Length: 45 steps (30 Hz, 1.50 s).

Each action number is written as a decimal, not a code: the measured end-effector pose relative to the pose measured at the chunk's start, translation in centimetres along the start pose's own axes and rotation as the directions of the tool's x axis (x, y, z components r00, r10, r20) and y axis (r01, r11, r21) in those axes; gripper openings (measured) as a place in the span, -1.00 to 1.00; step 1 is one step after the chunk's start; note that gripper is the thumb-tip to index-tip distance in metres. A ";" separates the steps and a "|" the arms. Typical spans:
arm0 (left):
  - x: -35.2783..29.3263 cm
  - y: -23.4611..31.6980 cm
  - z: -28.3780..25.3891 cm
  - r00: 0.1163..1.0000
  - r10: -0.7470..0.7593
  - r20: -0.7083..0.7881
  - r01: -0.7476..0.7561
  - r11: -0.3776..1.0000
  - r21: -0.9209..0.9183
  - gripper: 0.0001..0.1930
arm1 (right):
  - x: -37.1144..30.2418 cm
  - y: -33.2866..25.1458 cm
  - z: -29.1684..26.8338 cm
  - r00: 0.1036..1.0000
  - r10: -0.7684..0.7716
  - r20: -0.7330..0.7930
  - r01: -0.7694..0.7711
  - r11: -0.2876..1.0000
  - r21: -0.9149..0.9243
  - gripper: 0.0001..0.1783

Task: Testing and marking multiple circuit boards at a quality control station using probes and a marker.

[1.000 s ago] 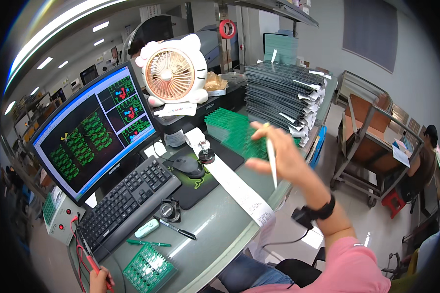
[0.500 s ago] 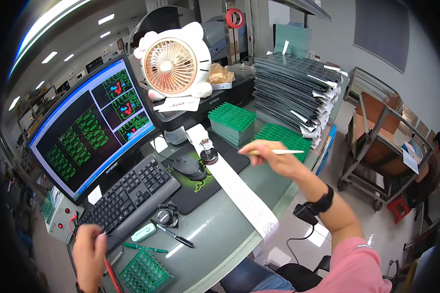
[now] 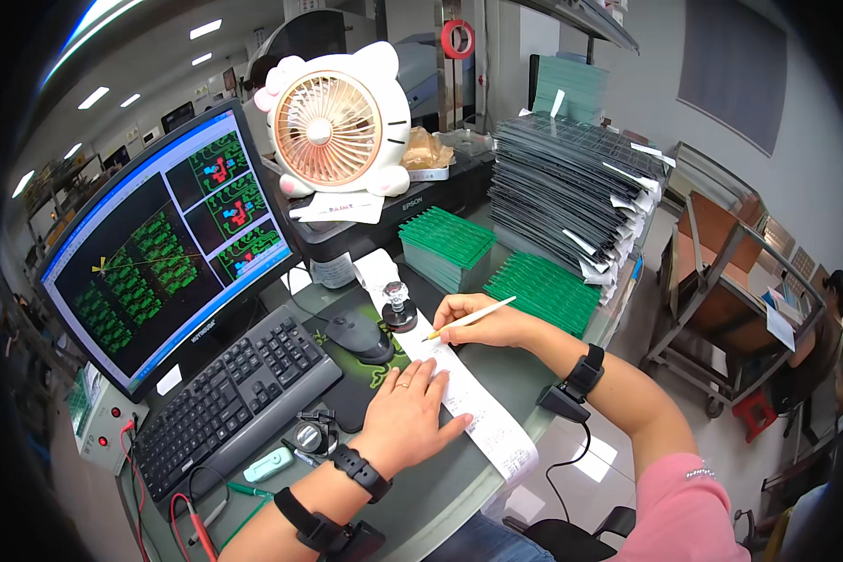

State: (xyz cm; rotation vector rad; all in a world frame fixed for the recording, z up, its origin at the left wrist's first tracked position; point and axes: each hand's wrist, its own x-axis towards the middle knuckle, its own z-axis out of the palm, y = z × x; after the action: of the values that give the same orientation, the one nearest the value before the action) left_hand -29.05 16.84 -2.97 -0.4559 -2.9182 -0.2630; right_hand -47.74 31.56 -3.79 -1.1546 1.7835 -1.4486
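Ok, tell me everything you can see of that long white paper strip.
The paper strip is narrow, white and thin-looking, with small marks toward its near end, which curls at the edge of the desk. It slants across the mouse pad. A round black object with a clear top sits on it. Your left hand rests partly on it; your right hand holds a pale pen, its tip at the strip, contact hard to tell.

Slanted white pen (image 3: 485, 312) over long paper strip (image 3: 485, 406)

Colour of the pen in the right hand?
The pen in the right hand is mostly off-white; it shows best in the head view.
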 end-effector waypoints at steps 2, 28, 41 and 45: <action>-0.1 0.2 -0.4 0.996 -0.033 0.081 0.032 0.999 0.014 -0.23 | 0.1 -0.1 -0.3 1.000 0.023 0.012 -0.023 1.000 0.005 -0.81; -0.9 2.6 -0.3 0.998 0.064 -0.003 -0.064 0.998 -0.005 -0.33 | 4.2 -6.9 1.3 0.876 -0.427 -0.224 0.155 0.689 -0.708 -0.67; -1.9 2.8 0.7 0.991 0.124 0.050 -0.125 0.992 0.002 -0.30 | 6.2 -6.9 -3.1 0.892 -0.398 -0.217 0.190 0.763 -0.618 -0.64; -1.3 1.5 1.1 0.992 0.124 0.030 -0.125 0.992 0.009 -0.29 | 5.4 -7.5 -3.7 0.910 -0.373 -0.181 0.186 0.757 -0.627 -0.63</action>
State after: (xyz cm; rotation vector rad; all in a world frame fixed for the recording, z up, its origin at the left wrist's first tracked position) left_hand -27.48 18.12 -4.03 -0.6424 -2.9028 -0.2244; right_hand -51.37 28.30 4.84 -1.6527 2.4850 -1.2962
